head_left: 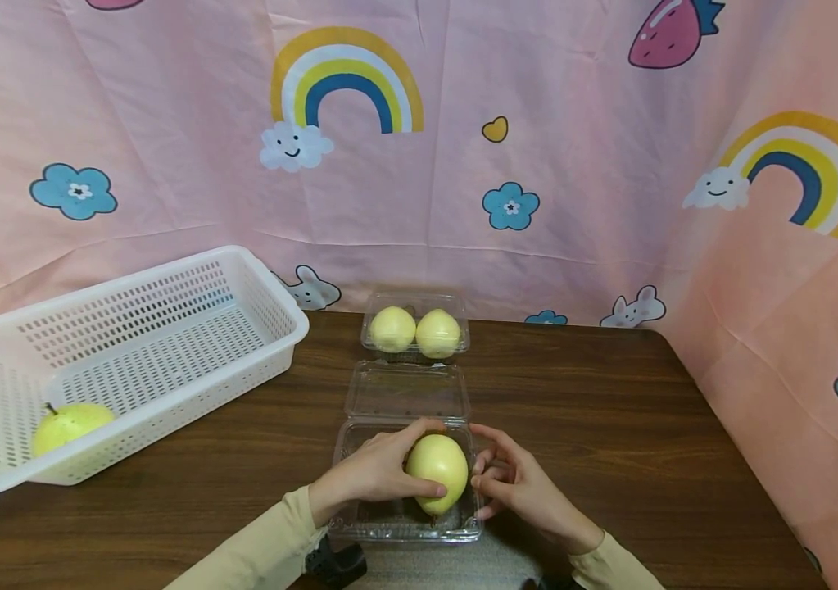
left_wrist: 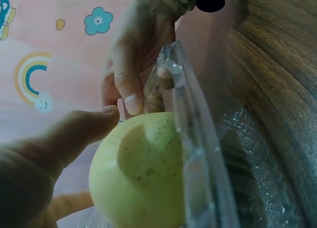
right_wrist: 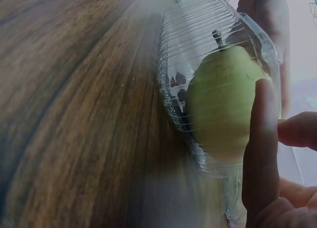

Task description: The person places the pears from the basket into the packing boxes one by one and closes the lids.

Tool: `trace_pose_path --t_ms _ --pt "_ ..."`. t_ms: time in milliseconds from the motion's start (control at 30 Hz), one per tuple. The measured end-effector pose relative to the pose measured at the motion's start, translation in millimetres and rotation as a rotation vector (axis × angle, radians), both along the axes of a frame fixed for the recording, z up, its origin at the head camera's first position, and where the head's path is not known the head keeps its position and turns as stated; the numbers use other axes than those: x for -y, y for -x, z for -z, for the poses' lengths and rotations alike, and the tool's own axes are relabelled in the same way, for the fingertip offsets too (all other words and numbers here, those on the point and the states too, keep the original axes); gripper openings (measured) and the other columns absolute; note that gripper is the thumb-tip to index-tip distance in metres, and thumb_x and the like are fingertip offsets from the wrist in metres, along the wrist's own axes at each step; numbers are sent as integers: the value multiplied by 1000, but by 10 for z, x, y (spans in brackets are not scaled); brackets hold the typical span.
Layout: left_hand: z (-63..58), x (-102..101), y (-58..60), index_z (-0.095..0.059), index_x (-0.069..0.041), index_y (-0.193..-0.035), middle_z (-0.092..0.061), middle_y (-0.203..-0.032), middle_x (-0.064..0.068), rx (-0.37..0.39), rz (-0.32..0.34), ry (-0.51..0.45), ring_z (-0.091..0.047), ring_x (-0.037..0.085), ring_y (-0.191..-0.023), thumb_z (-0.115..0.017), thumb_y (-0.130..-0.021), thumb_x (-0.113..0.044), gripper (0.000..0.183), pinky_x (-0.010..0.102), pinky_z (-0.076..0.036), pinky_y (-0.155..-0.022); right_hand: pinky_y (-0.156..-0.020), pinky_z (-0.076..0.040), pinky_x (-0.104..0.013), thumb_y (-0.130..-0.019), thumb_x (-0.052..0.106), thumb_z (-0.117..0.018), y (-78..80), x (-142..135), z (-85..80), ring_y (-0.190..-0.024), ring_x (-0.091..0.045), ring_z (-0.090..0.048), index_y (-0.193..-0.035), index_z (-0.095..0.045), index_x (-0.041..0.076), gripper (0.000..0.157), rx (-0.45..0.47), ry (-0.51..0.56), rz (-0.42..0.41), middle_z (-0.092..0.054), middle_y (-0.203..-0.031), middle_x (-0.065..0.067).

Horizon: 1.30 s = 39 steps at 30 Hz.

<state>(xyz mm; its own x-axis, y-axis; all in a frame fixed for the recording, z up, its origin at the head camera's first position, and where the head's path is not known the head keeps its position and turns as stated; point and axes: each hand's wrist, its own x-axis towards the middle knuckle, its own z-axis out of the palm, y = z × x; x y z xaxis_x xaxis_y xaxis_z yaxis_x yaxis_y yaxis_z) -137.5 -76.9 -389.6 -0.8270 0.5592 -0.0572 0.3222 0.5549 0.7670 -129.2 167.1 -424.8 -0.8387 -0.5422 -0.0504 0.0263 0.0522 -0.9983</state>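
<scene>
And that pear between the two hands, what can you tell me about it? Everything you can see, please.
The pear is plump, pale yellow-green and smooth-looking, with small brown specks showing in the left wrist view. A short dark stem points toward the person, so it lies on its side. It sits at the right of an open, clear plastic box. The left hand holds it, thumb on its near side. Its underside is hidden in the head view.

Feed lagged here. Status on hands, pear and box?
Left hand gripping pear inside open box. Right hand at box's right edge. Lid folded back, not in the way.
</scene>
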Motion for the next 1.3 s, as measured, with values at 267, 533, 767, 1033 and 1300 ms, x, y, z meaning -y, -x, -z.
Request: trace_pose_path --t_ms 267,533,767,1033,1300 --pt "-75 95 0 -45 -16 -140 -61 -111 17 68 -9 -71 -65 25 -88 -79 -81 -32 69 40 -52 -71 -60 -57 -41 -91 -6 -59 -9 14 2 -77 -15 -56 -149 -25 0 67 11 -1 13 -45 -98 -14" --pt "-102 205 13 -45 -14 -141 -56 -120 23 106 -44 -123 -66 34 -92 -78 -83 -30 69 42 -55 -71 -59 -57 -42 -89 -8 -59 -10 15 11 -76 -17 -57 -149 -30 10 69 -12 -14 24 -45 -97 -17" --pt "-134 356 23 -47 -10 -138 -58 -118 22 88 -29 -156 -66 29 -92 -75 -86 -29 62 37 -55 -72 -59 -57 -41 -89 -7 -60 -13 26 9 -75 -15 -57 -149 -27 4 70 0 1 26 -45 -98 -15" --pt "-242 535 30 -50 -13 -134 -58 -118 19 71 -68 -169 -64 27 -94 -73 -88 -28 54 40 -54 -75 -60 -57 -38 -88 -9 -59 -24 27 -5 -76 -14 -57 -150 -19 -3 74 17 1 33 -45 -98 -14" --pt "-317 646 60 -52 -12 -132 -60 -116 17 12 -94 -147 -65 23 -93 -73 -88 -28 52 38 -53 -78 -60 -57 -37 -88 -9 -59 -19 33 -8 -76 -13 -57 -149 -19 -5 73 12 1 23 -45 -98 -14"
